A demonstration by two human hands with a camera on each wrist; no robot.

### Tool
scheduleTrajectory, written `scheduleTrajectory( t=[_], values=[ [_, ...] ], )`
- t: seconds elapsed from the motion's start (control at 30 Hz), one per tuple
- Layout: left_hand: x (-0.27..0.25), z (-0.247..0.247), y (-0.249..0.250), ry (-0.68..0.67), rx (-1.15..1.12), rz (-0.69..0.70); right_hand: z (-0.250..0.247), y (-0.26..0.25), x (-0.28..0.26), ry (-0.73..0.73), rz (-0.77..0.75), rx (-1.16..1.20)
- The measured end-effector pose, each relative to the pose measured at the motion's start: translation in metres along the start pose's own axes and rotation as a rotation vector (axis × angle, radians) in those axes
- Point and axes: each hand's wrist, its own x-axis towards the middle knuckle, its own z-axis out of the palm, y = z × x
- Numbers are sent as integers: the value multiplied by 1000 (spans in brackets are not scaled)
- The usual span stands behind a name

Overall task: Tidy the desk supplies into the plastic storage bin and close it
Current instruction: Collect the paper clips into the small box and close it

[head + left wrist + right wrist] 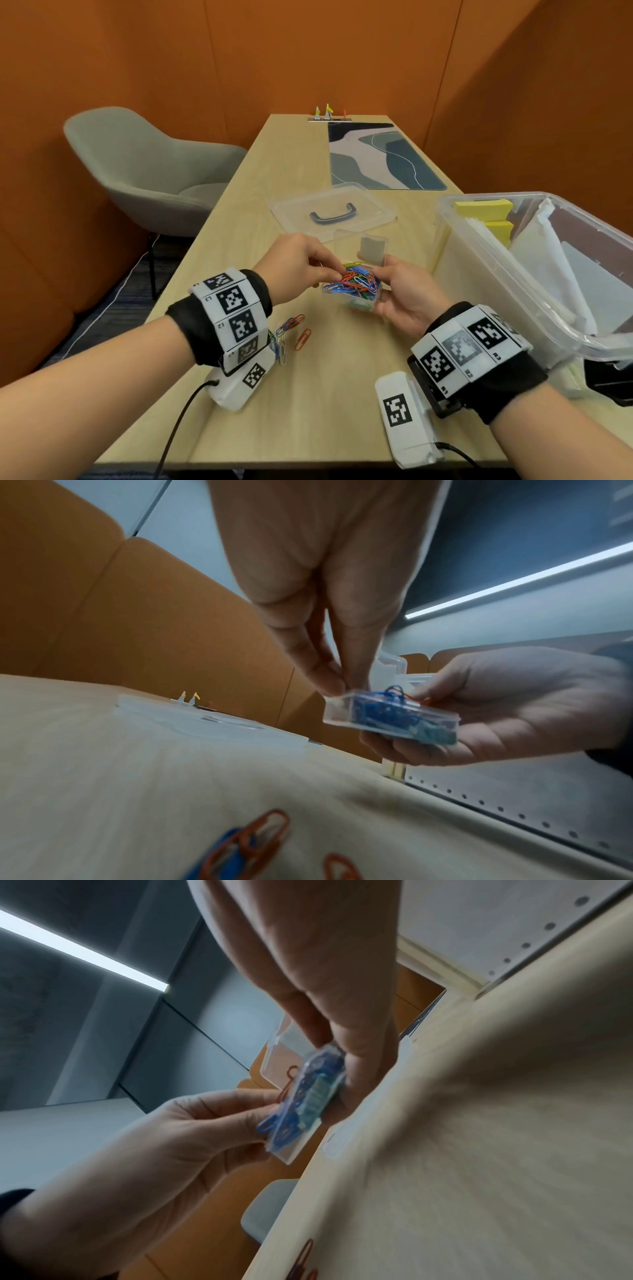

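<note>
We see a matt, pale wood-grain desk (308, 394). The small box (390, 718) of coated wire paper clips (356, 282) is clear, glossy plastic, like the big bin (486, 274) and its lid (332, 212). Yellow paper pads (483, 207) look matt; the chair (144, 171) is grey cloth.

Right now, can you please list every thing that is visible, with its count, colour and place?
paper clip box: one, clear, open, in right hand
loose paper clips: several, mixed colours, on desk under left wrist
bin lid: one, clear, dark handle, mid desk
storage bin: one, clear, right, open
sticky notes: two yellow stacks, inside bin
desk mat: one, blue-grey, far end
chair: one, grey, left
left hand: pinching clips at box
right hand: holding box
</note>
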Motion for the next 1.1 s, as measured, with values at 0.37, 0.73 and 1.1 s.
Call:
scheduleTrajectory(
  t=[0.37,0.73,1.1],
  values=[
    [4,-12,5,22,-208,13,-6,3,6,27,-78,99],
    [8,-9,11,-68,179,108,-4,0,4,60,-69,36],
    [-17,-34,-10,-152,108,105,-8,-2,4,120,-44,67]
  ],
)
